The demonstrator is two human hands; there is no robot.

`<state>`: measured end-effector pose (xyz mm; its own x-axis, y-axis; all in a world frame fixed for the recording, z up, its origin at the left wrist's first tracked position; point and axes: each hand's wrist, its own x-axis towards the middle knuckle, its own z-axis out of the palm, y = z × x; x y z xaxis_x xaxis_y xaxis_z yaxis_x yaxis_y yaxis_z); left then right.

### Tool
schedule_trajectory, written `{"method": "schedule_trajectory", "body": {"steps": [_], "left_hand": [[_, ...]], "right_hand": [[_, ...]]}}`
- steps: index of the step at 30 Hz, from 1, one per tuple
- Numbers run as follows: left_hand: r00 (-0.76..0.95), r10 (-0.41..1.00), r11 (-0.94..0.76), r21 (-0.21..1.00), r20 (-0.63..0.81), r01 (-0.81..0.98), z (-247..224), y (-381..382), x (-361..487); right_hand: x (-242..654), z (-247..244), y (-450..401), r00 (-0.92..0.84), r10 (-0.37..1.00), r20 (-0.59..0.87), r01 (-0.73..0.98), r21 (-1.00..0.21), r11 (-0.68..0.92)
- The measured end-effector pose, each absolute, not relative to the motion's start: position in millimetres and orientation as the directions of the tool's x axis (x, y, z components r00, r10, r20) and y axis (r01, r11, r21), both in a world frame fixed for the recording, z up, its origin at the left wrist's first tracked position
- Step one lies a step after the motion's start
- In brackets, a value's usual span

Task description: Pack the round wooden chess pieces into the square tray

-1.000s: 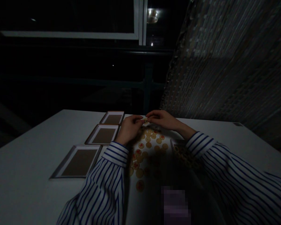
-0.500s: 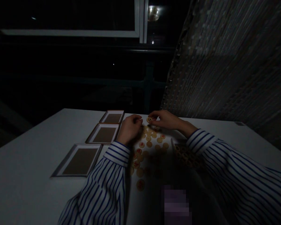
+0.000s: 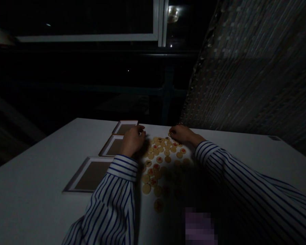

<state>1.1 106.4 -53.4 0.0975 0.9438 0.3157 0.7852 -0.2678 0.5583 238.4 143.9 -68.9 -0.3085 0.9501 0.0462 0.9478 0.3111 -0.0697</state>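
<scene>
Round wooden xiangqi pieces are spread over the white table between my forearms, some showing red or black characters, others plain side up. At the far end of the spread, my right hand pinches a xiangqi piece, partly covered by the fingers. My left hand hovers at the left edge of the pieces, thumb and forefinger slightly apart with nothing seen between them. It overlaps the nearby shallow trays. Shadow darkens the pieces closest to me.
Three shallow trays, a far one, a middle one and a near one, line the left side of the white table. A beaded string curtain hangs at right. A window frame stands beyond the table.
My right hand has lowered from holding up a black-marked piece to the far end of the spread. My left hand has drawn back leftward, uncovering more pieces. The view has shifted slightly left.
</scene>
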Motion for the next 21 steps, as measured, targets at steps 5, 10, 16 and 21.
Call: {"method": "schedule_trajectory", "body": {"steps": [5, 10, 16, 21], "left_hand": [[0.082, 0.943, -0.251, 0.529, 0.322, 0.811, -51, 107, -6], [0.094, 0.949, -0.249, 0.533, 0.301, 0.809, -50, 106, -10], [0.145, 0.956, -0.264, 0.529, 0.255, 0.807, -46, 108, -19], [0.171, 0.954, -0.279, 0.524, 0.246, 0.805, -43, 106, -24]], "right_hand": [[237, -68, 143, -0.325, 0.946, 0.006, 0.945, -0.028, 0.325], [232, -63, 141, -0.347, 0.938, 0.013, 0.938, -0.009, 0.347], [208, -59, 135, -0.464, 0.884, 0.055, 0.883, -0.048, 0.467], [198, -59, 129, -0.554, 0.832, 0.029, 0.832, -0.028, 0.554]]}}
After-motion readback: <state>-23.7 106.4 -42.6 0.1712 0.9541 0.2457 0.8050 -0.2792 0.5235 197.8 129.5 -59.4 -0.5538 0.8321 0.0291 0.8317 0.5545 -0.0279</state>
